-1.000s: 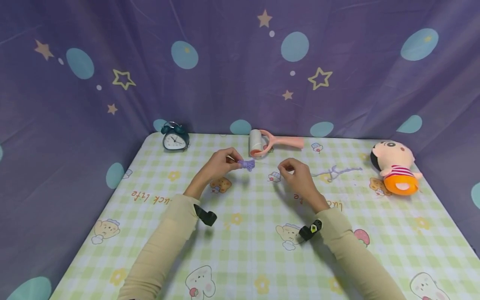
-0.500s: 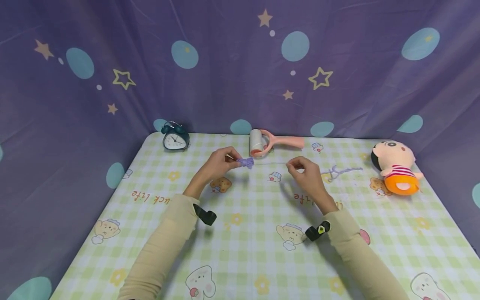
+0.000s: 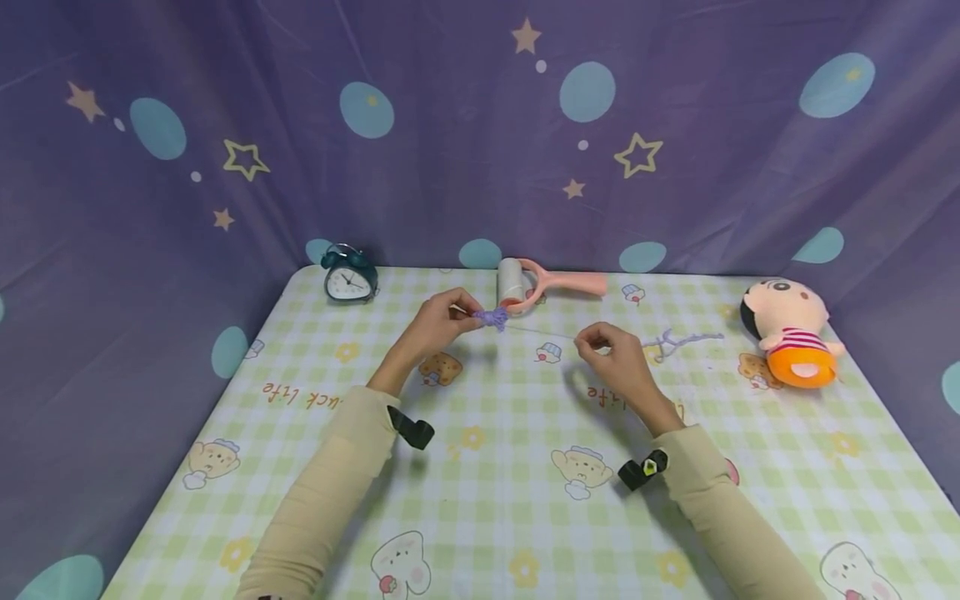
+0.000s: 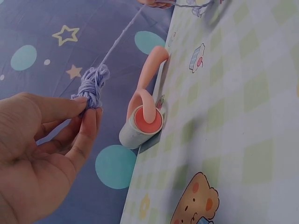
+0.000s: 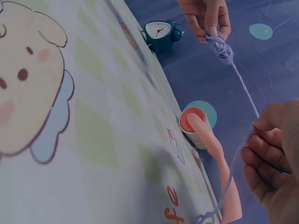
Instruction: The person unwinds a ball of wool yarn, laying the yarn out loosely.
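I've got the left hand [image 3: 442, 321] pinching a purple yarn bundle [image 3: 492, 318] mid-frame, right hand [image 3: 613, 354] pinching its strand [image 5: 245, 88].

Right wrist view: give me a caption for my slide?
Right hand pinching a straight purple strand from the yarn bundle in the left hand, with a pink-handled roller and alarm clock beyond.

Hands [image 3: 444, 323] [image 3: 617, 358] apart, both pinching, forearms [image 3: 318, 492] [image 3: 731, 508] angled inward

Upside down to me, the tablecloth [image 3: 480, 500] reads "luck life" in orange. My arms [image 3: 322, 492] partly cover both printings [image 3: 279, 391].
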`<action>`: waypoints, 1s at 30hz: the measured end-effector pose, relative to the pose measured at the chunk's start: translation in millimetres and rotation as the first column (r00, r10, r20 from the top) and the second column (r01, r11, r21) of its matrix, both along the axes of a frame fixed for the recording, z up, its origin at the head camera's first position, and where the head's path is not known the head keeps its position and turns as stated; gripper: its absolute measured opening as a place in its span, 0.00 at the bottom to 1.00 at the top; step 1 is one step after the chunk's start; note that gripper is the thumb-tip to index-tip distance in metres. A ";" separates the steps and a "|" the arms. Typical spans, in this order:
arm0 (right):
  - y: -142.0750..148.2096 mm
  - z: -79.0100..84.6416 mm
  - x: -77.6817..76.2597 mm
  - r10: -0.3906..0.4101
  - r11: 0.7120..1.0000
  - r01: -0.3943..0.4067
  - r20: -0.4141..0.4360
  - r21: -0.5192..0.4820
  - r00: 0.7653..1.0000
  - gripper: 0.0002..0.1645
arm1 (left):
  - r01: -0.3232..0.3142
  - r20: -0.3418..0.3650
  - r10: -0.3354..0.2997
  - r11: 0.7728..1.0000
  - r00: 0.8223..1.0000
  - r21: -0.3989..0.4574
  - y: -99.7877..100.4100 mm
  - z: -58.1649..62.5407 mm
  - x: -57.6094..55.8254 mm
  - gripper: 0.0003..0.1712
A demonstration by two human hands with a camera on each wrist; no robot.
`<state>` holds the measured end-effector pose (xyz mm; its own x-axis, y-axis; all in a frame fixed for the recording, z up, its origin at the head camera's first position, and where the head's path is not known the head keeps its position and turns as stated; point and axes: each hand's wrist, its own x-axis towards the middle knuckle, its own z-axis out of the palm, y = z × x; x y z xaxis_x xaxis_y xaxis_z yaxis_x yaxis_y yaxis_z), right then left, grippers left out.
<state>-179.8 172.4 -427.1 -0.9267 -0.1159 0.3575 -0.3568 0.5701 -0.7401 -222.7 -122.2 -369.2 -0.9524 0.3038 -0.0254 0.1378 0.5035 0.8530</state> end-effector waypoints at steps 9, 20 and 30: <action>3.2 1.3 2.4 0.065 0.996 -0.069 0.083 0.053 0.994 0.02 | -0.033 0.005 0.033 0.999 0.999 0.013 0.6 2.2 -0.6 0.07; 10.2 2.1 -1.5 0.012 0.996 -0.020 0.088 0.090 0.996 0.05 | 0.013 0.009 -0.013 0.999 1.000 0.042 1.7 4.9 -0.6 0.06; 22.5 5.6 -6.4 -0.141 0.990 0.141 0.006 0.006 0.990 0.08 | 0.084 0.003 -0.084 0.996 0.996 -0.002 -0.8 2.5 0.8 0.04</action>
